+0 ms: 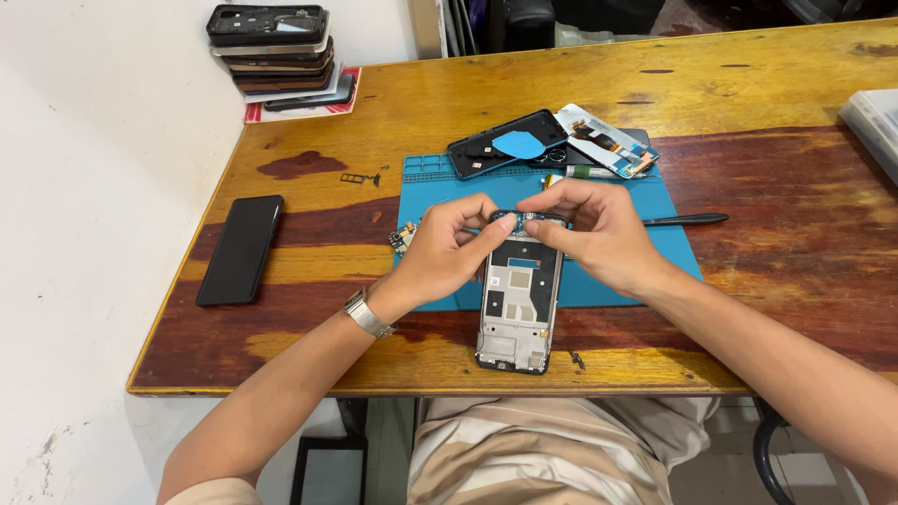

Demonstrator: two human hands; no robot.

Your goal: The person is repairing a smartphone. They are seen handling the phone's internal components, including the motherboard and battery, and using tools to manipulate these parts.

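Note:
An opened phone frame [516, 309] with its back removed lies face down on the blue work mat [675, 252], its lower end over the wooden table's front edge. My left hand [444, 251] and my right hand [594, 234] pinch the frame's top end from either side, fingertips meeting over a small blue circuit part [524, 219] there. A metal watch band sits on my left wrist.
Behind my hands on the mat lie a black back cover with a blue pick [510, 143] and a circuit board [608, 140]. A black stylus tool [687, 220] lies at right. A black phone [241, 249] rests at left; several stacked phones [278, 56] stand far left.

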